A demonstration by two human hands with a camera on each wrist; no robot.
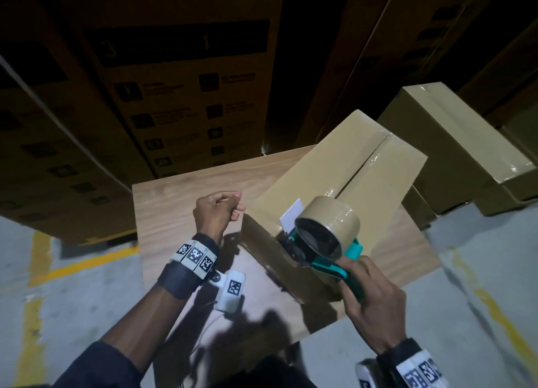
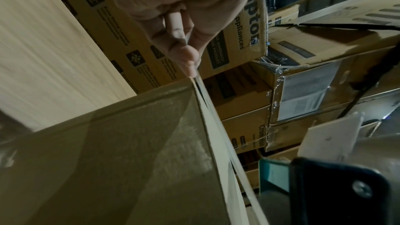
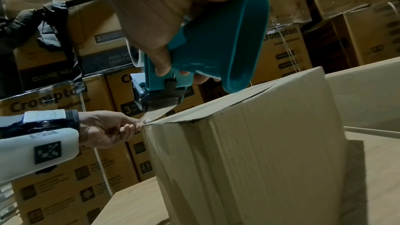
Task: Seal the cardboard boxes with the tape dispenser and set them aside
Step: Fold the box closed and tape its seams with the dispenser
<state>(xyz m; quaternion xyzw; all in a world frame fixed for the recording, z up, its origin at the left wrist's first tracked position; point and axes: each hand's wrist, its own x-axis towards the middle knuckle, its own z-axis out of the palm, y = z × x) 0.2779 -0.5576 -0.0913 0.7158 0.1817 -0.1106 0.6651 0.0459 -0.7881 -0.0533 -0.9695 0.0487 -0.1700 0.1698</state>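
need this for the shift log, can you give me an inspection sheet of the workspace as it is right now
Surface: wood-grain table, bare on its left part.
Job's things: cardboard box on the table, tape already along its top seam; teal tape dispenser at its near corner, a strip of tape pulled out to the corner.
Clutter: small white card beside the tape roll.
Grippers: left hand pinches the tape end at the box corner; right hand grips the dispenser handle.
Cables: thin cable below the left wrist camera.
Surroundings: taped boxes at right, printed cartons stacked behind, yellow floor lines.
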